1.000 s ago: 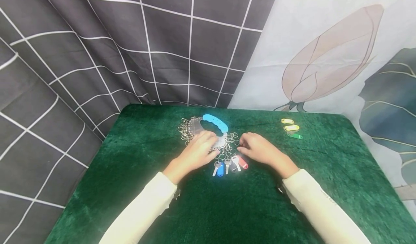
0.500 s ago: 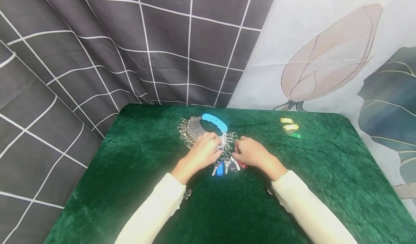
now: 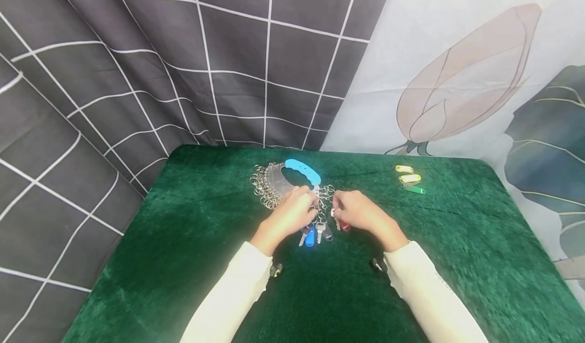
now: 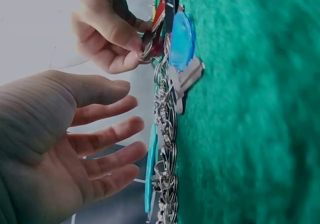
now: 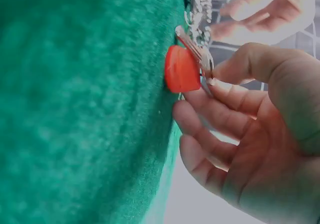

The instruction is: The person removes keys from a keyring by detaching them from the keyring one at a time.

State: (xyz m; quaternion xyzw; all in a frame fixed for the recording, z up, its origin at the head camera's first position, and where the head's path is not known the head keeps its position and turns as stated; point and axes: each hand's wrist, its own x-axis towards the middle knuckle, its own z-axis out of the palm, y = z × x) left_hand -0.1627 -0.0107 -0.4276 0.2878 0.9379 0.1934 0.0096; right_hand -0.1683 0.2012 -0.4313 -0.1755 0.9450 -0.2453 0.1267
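Observation:
A key organizer with a light-blue handle and a clear curved plate lies on the green cloth, its edge lined with metal clips and rings. My left hand hovers over its near edge; the left wrist view shows these fingers parted, holding nothing. Between thumb and fingertips, my right hand pinches the ring of a key with a red tag. Whether that ring is still clipped to the organizer cannot be told. Nearer me lie a blue tag, a dark tag and a silver key.
Two yellow tags and a green tag lie at the far right of the green-covered table. A dark gridded curtain and a white floral curtain hang behind.
My right hand has closed in on the red-tagged key, pinched its ring and drawn it slightly right, away from the other tags. My left hand has shifted right along the organizer.

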